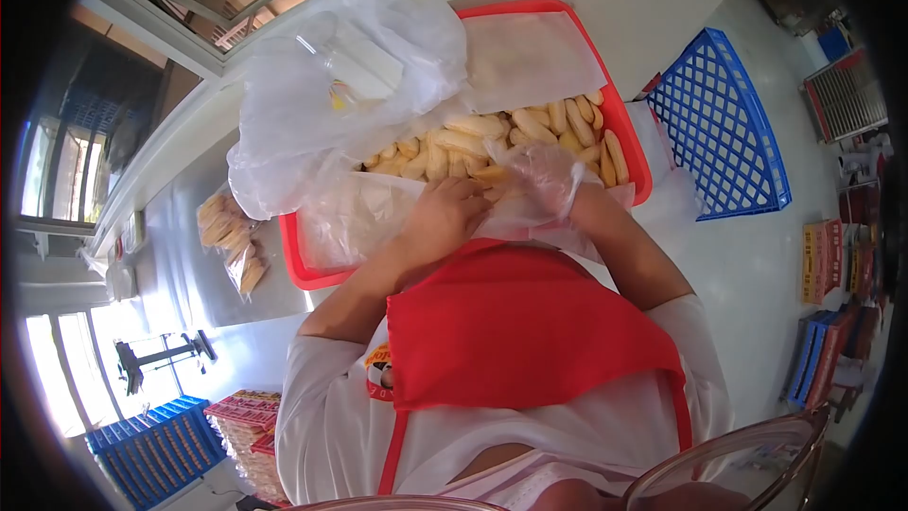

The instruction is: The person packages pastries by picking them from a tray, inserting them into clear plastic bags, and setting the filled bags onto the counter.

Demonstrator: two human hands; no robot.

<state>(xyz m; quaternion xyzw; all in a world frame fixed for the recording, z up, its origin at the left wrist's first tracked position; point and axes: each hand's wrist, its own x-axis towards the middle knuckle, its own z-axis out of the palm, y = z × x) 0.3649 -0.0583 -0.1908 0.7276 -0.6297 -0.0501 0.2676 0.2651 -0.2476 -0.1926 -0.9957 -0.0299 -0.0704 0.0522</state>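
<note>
A red tray [624, 137] in front of me holds many finger-shaped biscuits [454, 144], pale gold and lying loose in a heap. My left hand [446, 212], bare, is closed at the tray's near side, its fingers curled around the edge of a clear plastic bag [501, 218]. Close beside it, my right hand [547, 175] wears a clear plastic glove. Its fingers are closed on a finger biscuit [490, 174] at the bag's mouth. The gloved fingertips are partly hidden by glare and crumpled plastic.
A white plastic bag [350, 66] covers the tray's far left, and a paper sheet [530, 57] its far right. Filled biscuit packs [232, 241] lie on the metal table [180, 270] at left. A blue crate [724, 128] stands at right.
</note>
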